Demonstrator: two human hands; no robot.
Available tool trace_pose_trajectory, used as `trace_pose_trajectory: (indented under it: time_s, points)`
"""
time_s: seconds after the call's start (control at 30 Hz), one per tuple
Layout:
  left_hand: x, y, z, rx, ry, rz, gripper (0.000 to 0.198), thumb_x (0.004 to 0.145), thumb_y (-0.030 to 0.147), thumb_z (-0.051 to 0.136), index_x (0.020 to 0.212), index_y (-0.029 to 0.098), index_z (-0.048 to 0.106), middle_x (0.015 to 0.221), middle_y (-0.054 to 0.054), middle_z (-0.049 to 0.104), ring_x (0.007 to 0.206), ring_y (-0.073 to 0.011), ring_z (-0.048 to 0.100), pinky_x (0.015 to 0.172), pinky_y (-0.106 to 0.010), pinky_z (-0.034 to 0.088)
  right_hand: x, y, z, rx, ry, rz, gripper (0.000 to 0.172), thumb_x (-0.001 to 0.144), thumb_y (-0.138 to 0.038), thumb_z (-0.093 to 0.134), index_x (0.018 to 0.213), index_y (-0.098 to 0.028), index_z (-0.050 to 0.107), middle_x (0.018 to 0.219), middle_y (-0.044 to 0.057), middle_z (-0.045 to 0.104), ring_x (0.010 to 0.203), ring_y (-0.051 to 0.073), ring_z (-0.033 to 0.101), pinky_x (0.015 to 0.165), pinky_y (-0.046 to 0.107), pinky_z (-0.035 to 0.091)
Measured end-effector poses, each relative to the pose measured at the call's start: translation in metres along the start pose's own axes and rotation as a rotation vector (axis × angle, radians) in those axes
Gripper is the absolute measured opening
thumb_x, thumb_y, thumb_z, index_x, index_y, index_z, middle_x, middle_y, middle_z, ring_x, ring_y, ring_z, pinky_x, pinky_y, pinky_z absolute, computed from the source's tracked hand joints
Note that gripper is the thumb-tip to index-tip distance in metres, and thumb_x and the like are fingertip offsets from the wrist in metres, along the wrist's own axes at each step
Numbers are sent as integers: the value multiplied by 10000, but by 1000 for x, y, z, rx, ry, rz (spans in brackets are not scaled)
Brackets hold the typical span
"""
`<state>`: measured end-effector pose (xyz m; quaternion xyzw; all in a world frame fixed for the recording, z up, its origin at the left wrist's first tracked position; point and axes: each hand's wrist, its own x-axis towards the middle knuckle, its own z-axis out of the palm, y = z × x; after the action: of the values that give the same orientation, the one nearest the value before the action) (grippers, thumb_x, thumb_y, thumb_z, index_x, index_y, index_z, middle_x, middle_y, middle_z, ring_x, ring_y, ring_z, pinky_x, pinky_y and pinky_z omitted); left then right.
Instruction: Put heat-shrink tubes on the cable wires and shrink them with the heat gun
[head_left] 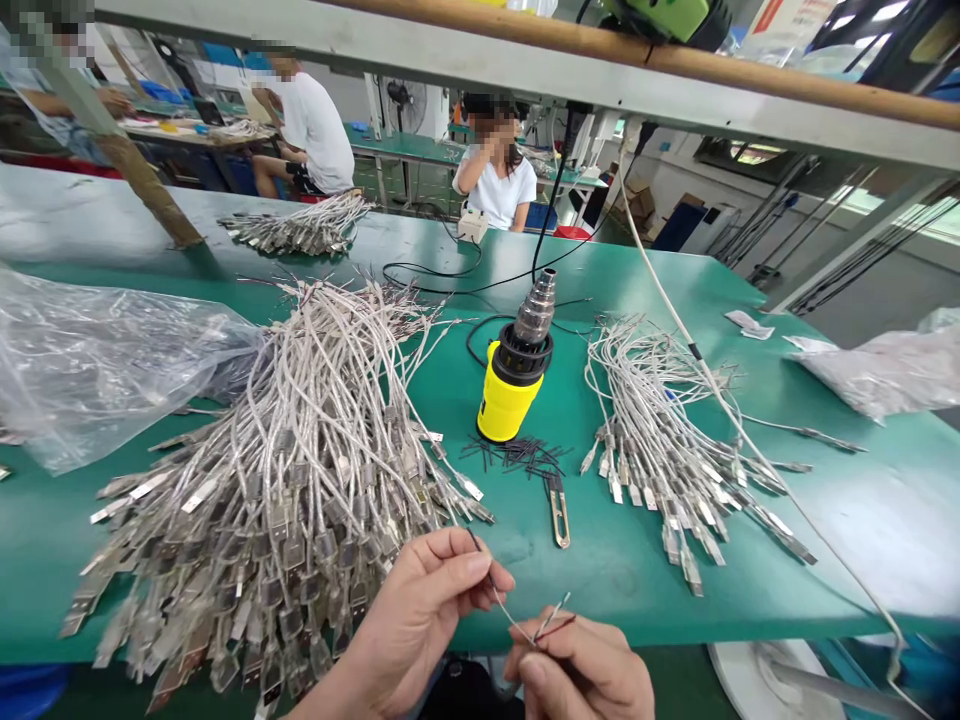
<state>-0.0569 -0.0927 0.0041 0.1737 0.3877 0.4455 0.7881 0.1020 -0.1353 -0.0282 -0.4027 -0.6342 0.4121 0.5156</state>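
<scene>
My left hand [420, 620] and my right hand [581, 672] pinch a thin braided USB cable [510, 612] at the bottom of the view. Its stripped end splays into fine wires, one of them red, just above my right fingers. A large heap of USB cables [285, 480] with metal plugs lies left of my hands, and a smaller bunch [660, 450] lies to the right. Ahead of my hands are scattered black heat-shrink pieces [517, 455], brass-coloured thread snips [556, 512] and an upright yellow heat gun [514, 385].
The green workbench [862, 540] carries everything. A clear plastic bag [97, 370] lies at left, and a white bag [877, 375] at right. Another cable bundle [300, 227] lies further back. A white cord [750, 450] hangs across the right. Two seated people [495, 170] work beyond.
</scene>
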Motion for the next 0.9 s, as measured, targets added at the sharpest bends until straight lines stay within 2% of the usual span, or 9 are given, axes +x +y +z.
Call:
trace_pose_trajectory:
  time_s: [0.07, 0.17, 0.27, 0.4, 0.5, 0.6, 0.7, 0.77, 0.9]
  points:
    - [0, 0, 0, -13, 17, 7, 117, 731, 175, 692, 637, 136, 634, 670, -58, 706, 640, -126, 574, 664, -231, 453, 0, 0, 1, 41, -8, 21, 162, 818, -127, 597, 929, -216, 675, 638, 17, 674, 333, 75, 505, 336, 166, 413]
    - [-1, -1, 0, -57, 50, 8, 106, 704, 186, 721, 644, 147, 643, 709, -52, 709, 657, -126, 563, 669, -231, 447, -1, 1, 5, 92, 50, 39, 154, 822, -118, 593, 896, -227, 675, 632, 10, 676, 334, 77, 529, 387, 178, 456]
    - [0, -4, -1, -96, 48, 20, 108, 703, 179, 719, 635, 147, 641, 721, -27, 674, 645, -115, 535, 640, -220, 438, -1, 3, 8, 148, 120, 114, 107, 832, -157, 594, 848, -222, 679, 631, 12, 670, 316, 74, 528, 339, 165, 419]
    - [3, -8, -1, -129, 51, 29, 140, 719, 164, 702, 603, 144, 627, 637, -5, 607, 595, -103, 501, 584, -201, 424, 1, 4, 8, 150, 81, 135, 106, 836, -154, 593, 784, -207, 670, 622, 14, 676, 323, 89, 562, 364, 175, 452]
    - [3, -9, -1, -126, 67, 27, 140, 722, 159, 701, 604, 138, 630, 632, -12, 609, 592, -101, 499, 580, -197, 428, 1, 3, 9, 212, 84, 169, 100, 854, -196, 587, 815, -210, 678, 636, 24, 685, 329, 90, 571, 347, 165, 438]
    - [3, -9, -1, -115, 87, 36, 117, 718, 165, 706, 624, 139, 642, 651, -19, 627, 601, -104, 507, 594, -200, 437, -2, 2, 13, 311, 153, 287, 82, 844, -277, 618, 866, -214, 665, 622, 20, 677, 333, 70, 549, 335, 139, 401]
    - [2, -10, 0, -103, 96, 58, 115, 703, 177, 720, 619, 149, 645, 635, -9, 624, 607, -109, 509, 602, -199, 441, -6, 3, 19, 372, 216, 389, 206, 823, -311, 650, 1002, -231, 588, 635, 5, 674, 316, 38, 498, 328, 115, 374]
    - [1, -10, 1, -92, 92, 64, 127, 699, 184, 723, 603, 155, 644, 614, -1, 617, 600, -108, 505, 602, -197, 441, -10, 5, 21, 336, 245, 392, 238, 831, -313, 642, 1038, -240, 551, 633, -9, 662, 300, 26, 469, 321, 108, 369]
    - [0, -10, 3, -67, 105, 73, 118, 704, 180, 717, 610, 153, 650, 630, -4, 629, 604, -102, 512, 613, -192, 443, -13, 9, 22, 197, 222, 315, 171, 859, -324, 595, 994, -220, 578, 602, -10, 635, 291, 34, 473, 313, 120, 375]
